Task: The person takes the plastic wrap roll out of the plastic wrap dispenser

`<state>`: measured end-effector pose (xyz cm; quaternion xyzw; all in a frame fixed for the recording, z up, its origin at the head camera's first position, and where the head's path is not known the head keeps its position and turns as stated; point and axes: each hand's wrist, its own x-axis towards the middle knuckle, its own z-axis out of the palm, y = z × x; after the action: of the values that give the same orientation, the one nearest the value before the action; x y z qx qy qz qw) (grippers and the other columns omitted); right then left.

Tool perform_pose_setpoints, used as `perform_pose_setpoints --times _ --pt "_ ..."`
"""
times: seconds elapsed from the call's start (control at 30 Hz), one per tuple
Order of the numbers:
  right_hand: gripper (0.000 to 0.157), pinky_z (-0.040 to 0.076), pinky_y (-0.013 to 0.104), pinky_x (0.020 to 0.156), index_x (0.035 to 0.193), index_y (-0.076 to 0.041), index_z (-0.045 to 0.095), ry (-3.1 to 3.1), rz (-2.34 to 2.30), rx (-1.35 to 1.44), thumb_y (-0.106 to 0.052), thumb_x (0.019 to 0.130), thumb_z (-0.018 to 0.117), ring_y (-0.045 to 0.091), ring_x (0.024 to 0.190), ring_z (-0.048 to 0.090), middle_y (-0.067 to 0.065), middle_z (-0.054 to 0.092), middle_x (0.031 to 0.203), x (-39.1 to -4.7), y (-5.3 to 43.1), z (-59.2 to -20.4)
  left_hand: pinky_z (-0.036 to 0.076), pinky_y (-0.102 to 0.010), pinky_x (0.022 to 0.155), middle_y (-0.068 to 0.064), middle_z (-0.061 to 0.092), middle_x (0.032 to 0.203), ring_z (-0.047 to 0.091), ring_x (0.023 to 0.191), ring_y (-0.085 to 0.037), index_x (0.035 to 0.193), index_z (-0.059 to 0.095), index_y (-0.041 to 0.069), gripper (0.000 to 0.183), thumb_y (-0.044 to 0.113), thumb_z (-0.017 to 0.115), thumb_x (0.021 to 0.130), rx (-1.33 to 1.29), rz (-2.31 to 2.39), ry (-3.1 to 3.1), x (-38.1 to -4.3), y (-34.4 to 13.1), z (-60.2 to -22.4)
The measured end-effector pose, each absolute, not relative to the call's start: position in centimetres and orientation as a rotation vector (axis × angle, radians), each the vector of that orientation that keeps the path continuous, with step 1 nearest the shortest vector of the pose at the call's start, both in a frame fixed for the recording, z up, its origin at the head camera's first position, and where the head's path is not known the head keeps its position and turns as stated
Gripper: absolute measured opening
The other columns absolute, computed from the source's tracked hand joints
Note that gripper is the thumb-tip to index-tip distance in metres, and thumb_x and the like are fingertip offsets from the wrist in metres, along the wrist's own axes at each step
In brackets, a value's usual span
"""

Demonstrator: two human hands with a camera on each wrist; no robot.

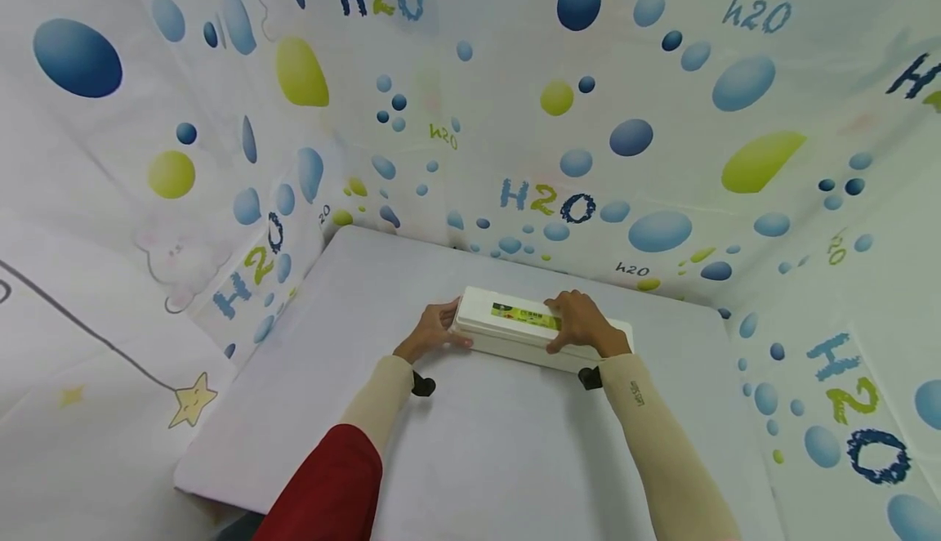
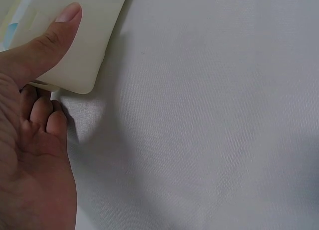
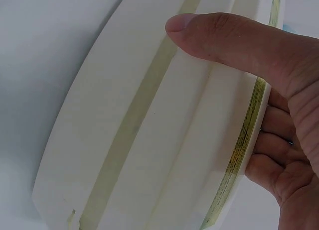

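Observation:
A long white lidded box [image 1: 481, 306] with a yellow-green printed label [image 1: 524, 315] lies on the white table. My left hand [image 1: 432, 333] holds its left end; in the left wrist view the thumb presses one face near a rounded corner of the box [image 2: 82, 65], and the other fingers are curled by the end, partly hidden. My right hand [image 1: 583, 324] grips the box across its top, right of the middle. In the right wrist view, its thumb lies on the side of the box [image 3: 189, 135], over a pale strip, and the fingers reach past the label edge.
The white-covered table [image 1: 500, 443] extends around the box. Behind it and at the sides hang white sheets [image 1: 500, 108] printed with blue and green drops and "H2O" lettering. A small black device [image 1: 422, 384] sits at the left wrist, another [image 1: 590, 376] at the right.

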<state>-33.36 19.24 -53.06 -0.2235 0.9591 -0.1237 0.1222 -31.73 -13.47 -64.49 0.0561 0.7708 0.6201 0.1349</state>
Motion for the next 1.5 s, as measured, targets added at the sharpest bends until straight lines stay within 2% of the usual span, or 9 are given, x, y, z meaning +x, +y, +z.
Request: perform_pose_setpoints --times 0.37,0.77,1.5 --pt "0.098 0.059 0.049 0.094 0.145 0.006 0.066 2.825 -0.357 -0.675 -0.032 0.064 0.107 0.026 0.097 0.062 0.022 0.075 0.127 -33.3 19.7 -52.4 0.04 -0.051 0.132 -0.022 0.038 0.173 0.045 0.158 -0.044 0.167 0.032 -0.004 0.103 -0.003 0.092 0.083 0.2 1.815 2.221 -31.8 -13.7 -64.8" --pt "0.096 0.06 0.053 0.098 0.145 0.006 0.066 2.857 -0.344 -0.644 -0.033 0.066 0.105 0.033 0.105 0.066 0.025 0.074 0.13 -32.8 20.4 -51.8 0.04 -0.053 0.132 -0.023 0.037 0.173 0.045 0.158 -0.046 0.167 0.032 -0.004 0.103 -0.004 0.092 0.083 0.197 1.82 2.215 -31.6 -13.6 -64.8" --pt "0.091 0.059 0.05 0.09 0.142 0.006 0.069 2.902 -0.358 -0.576 -0.031 0.067 0.104 0.029 0.095 0.063 0.021 0.076 0.119 -32.5 22.0 -51.2 0.04 -0.052 0.131 -0.026 0.039 0.171 0.045 0.157 -0.047 0.166 0.032 -0.007 0.103 -0.005 0.092 0.081 0.232 1.857 2.189 -31.6 -13.7 -64.7"
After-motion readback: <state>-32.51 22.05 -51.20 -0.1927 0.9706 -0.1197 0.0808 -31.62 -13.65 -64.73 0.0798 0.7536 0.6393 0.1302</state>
